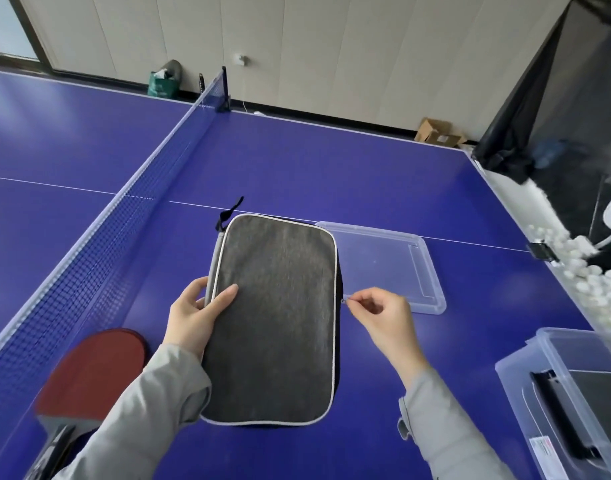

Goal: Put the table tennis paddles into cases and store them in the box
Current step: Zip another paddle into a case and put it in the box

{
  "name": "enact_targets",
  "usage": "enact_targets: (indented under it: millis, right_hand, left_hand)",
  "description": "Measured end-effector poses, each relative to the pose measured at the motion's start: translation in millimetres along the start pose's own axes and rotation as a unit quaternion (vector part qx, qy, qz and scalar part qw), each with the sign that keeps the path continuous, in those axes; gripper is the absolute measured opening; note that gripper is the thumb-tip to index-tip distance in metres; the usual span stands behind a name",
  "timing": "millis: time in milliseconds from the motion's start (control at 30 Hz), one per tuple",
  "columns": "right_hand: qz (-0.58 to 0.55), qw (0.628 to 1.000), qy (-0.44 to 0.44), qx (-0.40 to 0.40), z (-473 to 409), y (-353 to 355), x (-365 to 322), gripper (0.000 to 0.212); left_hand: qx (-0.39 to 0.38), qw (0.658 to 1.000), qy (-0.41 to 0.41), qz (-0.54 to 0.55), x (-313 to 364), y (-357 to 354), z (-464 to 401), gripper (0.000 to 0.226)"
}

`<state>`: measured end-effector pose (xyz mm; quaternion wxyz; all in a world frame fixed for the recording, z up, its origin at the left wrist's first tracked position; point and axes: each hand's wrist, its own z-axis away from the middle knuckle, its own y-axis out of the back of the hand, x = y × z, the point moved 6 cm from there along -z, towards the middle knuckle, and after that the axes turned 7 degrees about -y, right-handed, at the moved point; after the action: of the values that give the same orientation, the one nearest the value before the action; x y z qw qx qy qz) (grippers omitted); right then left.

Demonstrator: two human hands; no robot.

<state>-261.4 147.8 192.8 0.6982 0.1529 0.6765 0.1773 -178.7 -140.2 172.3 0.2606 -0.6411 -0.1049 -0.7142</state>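
We see a grey paddle case point(276, 320) lying flat on the blue bench point(331, 161), beside the net point(124, 216). Our left hand point(193, 317) grips its left edge; our right hand point(383, 320) pinches the zipper pull. A red paddle point(92, 368) lies near left, a clear lid point(394, 265) behind, the clear box point(570, 386) at right. Pale wall panels point(331, 39) stand beyond.

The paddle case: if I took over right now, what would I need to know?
Left hand holds the grey case by its left edge. Right hand pinches the zipper pull on its right edge. The red paddle lies uncased on the table, left of the case. The clear box stands open at right, something dark already inside; its lid lies behind the case. Left: case the red paddle, box the case.
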Motion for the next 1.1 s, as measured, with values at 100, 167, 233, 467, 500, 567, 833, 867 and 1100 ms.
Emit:
enact_targets:
  millis: [100,167,233,467,500,567,833,867,1100]
  right_hand:
    - [0.027,1.000,0.011,-0.004,5,0,6,0.017]
    - [0.040,0.999,0.021,-0.001,10,3,11,0.018]
    - [0.059,0.997,0.043,0.008,17,6,15,0.020]
    - [0.089,0.992,0.087,0.037,48,17,31,0.031]
    - [0.088,0.992,0.085,0.041,53,18,34,0.031]
    - [0.086,0.992,0.082,0.047,63,18,37,0.028]
    - [0.035,0.997,0.043,0.044,97,3,48,0.016]
    - [0.032,0.998,0.039,0.039,101,-2,48,0.015]
    - [-0.018,1.000,-0.018,0.012,121,-23,53,0.011]
  left_hand:
    - [0.021,1.000,0.014,0.002,-7,-3,-5,0.027]
    - [0.040,0.999,0.023,0.002,-13,-5,-7,0.028]
    - [0.068,0.997,0.029,0.000,-20,-6,-9,0.025]
    - [0.186,0.982,0.020,-0.007,-34,-11,-7,0.023]
    - [0.195,0.981,0.016,-0.007,-35,-14,-5,0.024]
    - [0.217,0.976,0.005,-0.010,-38,-18,-1,0.025]
    - [0.297,0.955,0.004,-0.010,-50,-42,22,0.035]
    - [0.304,0.953,0.014,-0.002,-53,-45,25,0.036]
    - [0.367,0.928,0.059,0.033,-63,-60,44,0.045]
